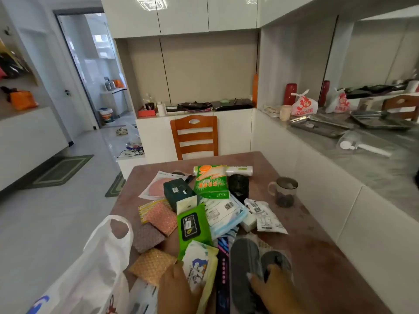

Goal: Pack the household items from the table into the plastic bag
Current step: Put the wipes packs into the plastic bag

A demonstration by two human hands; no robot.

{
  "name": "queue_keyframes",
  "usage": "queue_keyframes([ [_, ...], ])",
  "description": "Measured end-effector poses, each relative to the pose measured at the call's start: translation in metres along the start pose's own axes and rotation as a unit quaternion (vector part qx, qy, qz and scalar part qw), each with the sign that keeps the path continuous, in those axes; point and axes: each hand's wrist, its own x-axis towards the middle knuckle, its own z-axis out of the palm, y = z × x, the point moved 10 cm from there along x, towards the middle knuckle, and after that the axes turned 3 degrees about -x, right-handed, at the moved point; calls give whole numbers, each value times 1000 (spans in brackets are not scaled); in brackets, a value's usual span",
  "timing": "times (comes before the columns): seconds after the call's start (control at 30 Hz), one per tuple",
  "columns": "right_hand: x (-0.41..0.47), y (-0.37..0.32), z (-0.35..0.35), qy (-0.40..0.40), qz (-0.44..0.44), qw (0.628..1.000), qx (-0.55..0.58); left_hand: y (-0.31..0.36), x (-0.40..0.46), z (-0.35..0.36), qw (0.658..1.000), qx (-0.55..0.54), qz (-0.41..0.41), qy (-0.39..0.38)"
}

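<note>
A white plastic bag (pixel 95 264) hangs off the near left edge of the brown table (pixel 313 250). A pile of household items covers the table: sponge cloths (pixel 159 219), a green wipes pack (pixel 192 227), a green-and-orange packet (pixel 210 182), a dark teal box (pixel 178 192), a blue-white pouch (pixel 223 215). My left hand (pixel 176 288) rests on a yellow-edged tissue pack (pixel 199 266), its grasp unclear. My right hand (pixel 272 291) presses on a clear pack of grey insoles (pixel 247 257), fingers curled around its near end.
A glass mug (pixel 284 191) with dark contents stands on the table's right side. A wooden chair (pixel 195 137) is pushed in at the far end. A grey counter (pixel 374 164) with trays and a printed bag runs along the right. Open floor lies to the left.
</note>
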Motion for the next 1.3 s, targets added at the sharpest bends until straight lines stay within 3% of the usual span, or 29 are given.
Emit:
queue_keyframes([
  [0.07, 4, -11, 3, -20, 17, 999, 24, -15, 7, 15, 993, -21, -87, -71],
  [0.2, 1, -17, 14, -60, 23, 998, 6, -27, 8, 20, 985, -24, -143, -90],
  [0.33, 2, -13, -3, -4, 22, 999, 49, -41, 10, 32, 973, -93, -186, -102],
  [0.43, 16, 22, -21, 68, 85, 992, 60, -33, 3, 38, 959, -145, -203, -134],
  [0.53, 83, 90, 16, 55, 132, 988, 57, -25, 3, 36, 955, -150, -216, -139],
  [0.6, 84, 92, 24, 14, 146, 986, 79, -22, 3, 40, 947, -167, -232, -144],
  [0.7, 33, 47, -2, -1, 125, 975, 182, -22, 1, 49, 919, -242, -271, -153],
  [0.9, 19, 22, -41, -18, 74, 945, 319, -21, -2, 39, 861, -390, -282, -163],
  [1.03, 12, 6, -57, -50, 25, 931, 360, 0, -7, 31, 781, -516, -257, -239],
  [1.1, 4, -8, -36, -116, 42, 899, 421, 27, -11, 31, 724, -586, -244, -269],
  [1.13, -2, -18, -24, -149, 58, 869, 467, 39, -13, 32, 711, -603, -238, -272],
  [1.23, -17, -52, 3, -249, 64, 783, 567, 53, -12, 41, 737, -594, -227, -229],
  [1.3, -24, -67, 12, -288, 41, 770, 568, 53, -15, 46, 732, -602, -234, -219],
])
